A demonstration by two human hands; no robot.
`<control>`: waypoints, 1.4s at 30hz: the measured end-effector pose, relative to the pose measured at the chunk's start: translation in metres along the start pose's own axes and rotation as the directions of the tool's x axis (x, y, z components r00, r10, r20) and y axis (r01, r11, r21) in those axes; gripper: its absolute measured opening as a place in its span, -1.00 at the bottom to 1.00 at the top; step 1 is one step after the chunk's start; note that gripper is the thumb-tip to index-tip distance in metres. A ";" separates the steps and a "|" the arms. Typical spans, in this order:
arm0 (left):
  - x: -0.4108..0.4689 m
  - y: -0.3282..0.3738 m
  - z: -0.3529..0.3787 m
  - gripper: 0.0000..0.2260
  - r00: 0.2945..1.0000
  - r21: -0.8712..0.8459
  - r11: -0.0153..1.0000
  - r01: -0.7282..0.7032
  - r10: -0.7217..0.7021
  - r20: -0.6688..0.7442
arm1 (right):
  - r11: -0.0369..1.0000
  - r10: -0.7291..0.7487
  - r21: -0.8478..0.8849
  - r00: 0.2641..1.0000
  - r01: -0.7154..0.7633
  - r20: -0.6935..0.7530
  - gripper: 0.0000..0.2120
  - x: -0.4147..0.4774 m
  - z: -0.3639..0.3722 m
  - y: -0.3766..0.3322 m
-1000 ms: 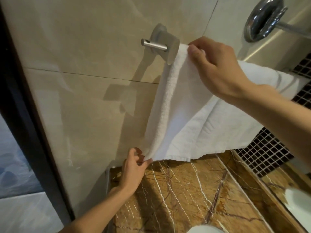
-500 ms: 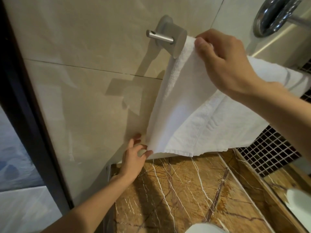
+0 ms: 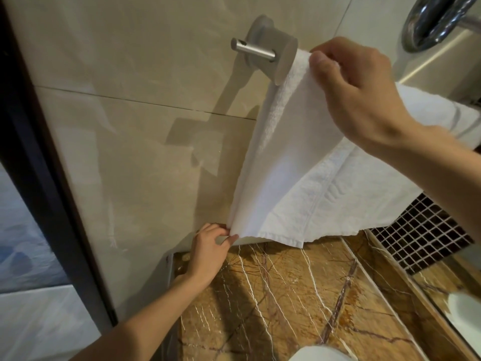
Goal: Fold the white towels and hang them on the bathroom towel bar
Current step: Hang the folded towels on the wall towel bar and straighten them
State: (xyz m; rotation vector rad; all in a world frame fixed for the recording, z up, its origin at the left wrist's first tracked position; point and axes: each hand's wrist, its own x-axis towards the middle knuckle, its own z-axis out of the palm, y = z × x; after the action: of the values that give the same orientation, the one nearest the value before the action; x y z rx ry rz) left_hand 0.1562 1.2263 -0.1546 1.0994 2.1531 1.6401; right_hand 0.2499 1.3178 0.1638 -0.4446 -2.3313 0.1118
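Note:
A white towel (image 3: 307,183) hangs folded over the towel bar, whose grey round mount and metal stub (image 3: 263,52) stick out from the beige tiled wall. My right hand (image 3: 356,92) grips the towel's top left edge right beside the mount. Lower down, my left hand (image 3: 210,252) pinches the towel's bottom left corner close to the wall. The bar itself is hidden under the cloth. The towel's right part runs off behind my right forearm.
A brown veined marble counter (image 3: 299,303) lies below the towel. A chrome ring fixture (image 3: 432,19) is at the top right, a dark mosaic tile strip (image 3: 421,230) at the right. A dark door frame (image 3: 39,178) borders the wall on the left.
My left hand moved up and toward the wall with the bottom corner, pulling the left edge straighter. My right hand stayed at the top edge by the mount.

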 end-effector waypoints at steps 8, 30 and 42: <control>-0.005 0.002 -0.004 -0.88 0.999 -0.006 0.999 0.031 -0.031 -0.010 | 0.993 -0.078 -0.084 0.994 0.084 0.077 -0.64 0.011 -0.005 0.002; 0.005 -0.002 0.000 -0.94 0.986 -0.092 0.983 0.161 -0.155 0.066 | 0.973 -0.037 -0.221 0.992 0.063 0.122 -0.55 0.014 -0.003 0.014; -0.001 0.012 -0.009 -0.76 0.975 -0.086 0.978 0.191 -0.178 0.132 | 0.983 -0.021 -0.174 0.986 0.050 0.163 -0.62 0.010 -0.021 0.022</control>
State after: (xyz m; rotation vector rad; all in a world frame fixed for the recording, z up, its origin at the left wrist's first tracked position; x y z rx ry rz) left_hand 0.1562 1.2204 -0.1411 0.9171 2.0074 1.5348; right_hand 0.2637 1.3409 0.1806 -0.4973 -2.5182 -0.0818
